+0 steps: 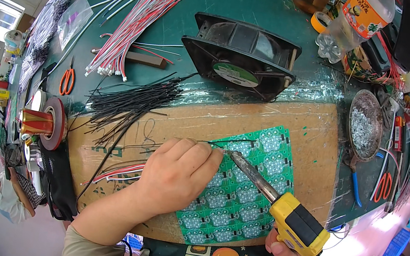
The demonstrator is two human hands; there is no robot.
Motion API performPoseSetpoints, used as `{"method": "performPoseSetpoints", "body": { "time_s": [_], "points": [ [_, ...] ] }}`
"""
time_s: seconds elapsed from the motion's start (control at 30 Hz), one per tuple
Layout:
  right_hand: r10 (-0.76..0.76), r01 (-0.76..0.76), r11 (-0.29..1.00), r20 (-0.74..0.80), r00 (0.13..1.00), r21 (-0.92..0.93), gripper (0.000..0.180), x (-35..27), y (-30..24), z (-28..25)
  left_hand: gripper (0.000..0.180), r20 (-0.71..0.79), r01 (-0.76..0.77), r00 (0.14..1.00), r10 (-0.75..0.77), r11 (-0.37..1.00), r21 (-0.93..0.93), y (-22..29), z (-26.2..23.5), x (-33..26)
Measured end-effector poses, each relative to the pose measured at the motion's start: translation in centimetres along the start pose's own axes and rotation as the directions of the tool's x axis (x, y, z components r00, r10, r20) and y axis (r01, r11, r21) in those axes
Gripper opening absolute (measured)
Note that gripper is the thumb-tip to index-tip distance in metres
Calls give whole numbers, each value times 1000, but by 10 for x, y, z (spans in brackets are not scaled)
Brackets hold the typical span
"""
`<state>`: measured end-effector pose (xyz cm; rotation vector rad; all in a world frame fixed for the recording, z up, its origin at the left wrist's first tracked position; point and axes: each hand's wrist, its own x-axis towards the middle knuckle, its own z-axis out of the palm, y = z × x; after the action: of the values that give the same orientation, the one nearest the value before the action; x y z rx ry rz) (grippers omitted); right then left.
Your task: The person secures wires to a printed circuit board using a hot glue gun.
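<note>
My left hand [175, 173] is closed in a pinch over the left part of a green circuit board panel [260, 185] with rows of repeated white-marked sections. A thin black wire [237, 142] runs out from its fingers across the board; the fingertips partly hide the grip. Red and white wires [117, 173] pass beneath that hand. My right hand [287, 252] grips a yellow and black soldering gun [301, 225] by its handle. The gun's metal barrel [253, 176] slants up to the left, its tip close to my left fingertips above the board.
A brown board [314, 133] lies under the panel. Beyond it are black wires [140, 100], a red-white wire bundle [134, 34] and a black fan [241, 54]. Solder spool [56, 123] and orange scissors [67, 81] sit left; a metal dish [365, 124] right. Two people are at far left.
</note>
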<state>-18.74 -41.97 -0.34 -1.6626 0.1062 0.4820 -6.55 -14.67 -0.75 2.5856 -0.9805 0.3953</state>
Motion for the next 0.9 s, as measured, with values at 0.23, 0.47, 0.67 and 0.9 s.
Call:
{"method": "performPoseSetpoints", "body": {
  "time_s": [0.23, 0.47, 0.67, 0.9],
  "points": [
    [10, -9, 999, -24, 1000, 37, 25, 1, -2, 2, 31, 2, -8, 1000, 8, 1000, 7, 0, 1, 0],
    [21, -20, 1000, -38, 999, 24, 24, 0, -3, 2, 31, 1, -9, 1000, 9, 1000, 23, 1, 1, 0],
    [-178, 183, 983, 143, 974, -17, 52, 1, 7, -5, 31, 7, -10, 1000, 10, 999, 32, 0, 1, -1],
    [-39, 36, 999, 83, 996, 31, 36, -5, 6, -3, 32, 4, -12, 1000, 12, 999, 30, 1, 1, 0]
  ]
}}
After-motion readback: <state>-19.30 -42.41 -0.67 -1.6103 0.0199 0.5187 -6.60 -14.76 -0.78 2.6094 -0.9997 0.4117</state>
